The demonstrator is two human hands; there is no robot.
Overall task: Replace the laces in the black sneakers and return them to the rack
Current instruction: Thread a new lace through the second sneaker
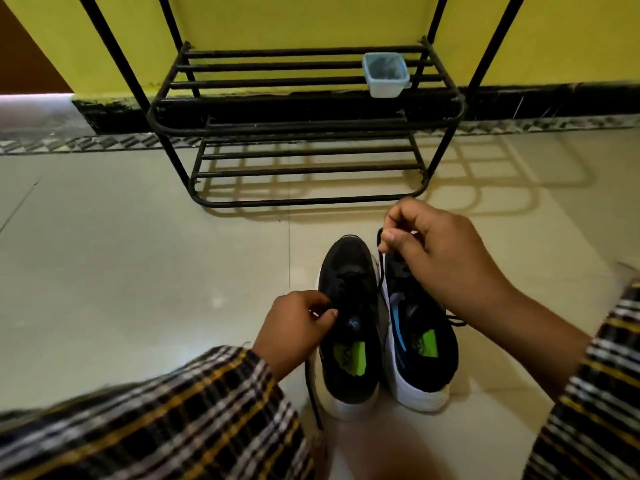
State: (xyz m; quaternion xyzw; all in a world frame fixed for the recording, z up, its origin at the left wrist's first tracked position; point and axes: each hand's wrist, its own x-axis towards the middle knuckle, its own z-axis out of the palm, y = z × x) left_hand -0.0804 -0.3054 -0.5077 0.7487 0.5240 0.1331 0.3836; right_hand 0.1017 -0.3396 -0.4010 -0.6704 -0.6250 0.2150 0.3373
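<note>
The two black sneakers [384,323] stand at lower centre. The right hand [436,251] pinches a thin lace [381,268]; the left hand [294,327] pinches near the tongue. The lace looks soft and limp, so best held near its tip.

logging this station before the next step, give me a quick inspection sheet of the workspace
surface: pale tiled floor, glossy.
job's things: two black sneakers side by side, toes toward the black rack; black lace hanging loose.
clutter: small plastic tub on the rack's upper shelf.
grips: left hand pinches at the left sneaker's lacing; right hand pinches the lace, raised.
cables: nothing seen.
surroundings: yellow wall, dark skirting.
</note>
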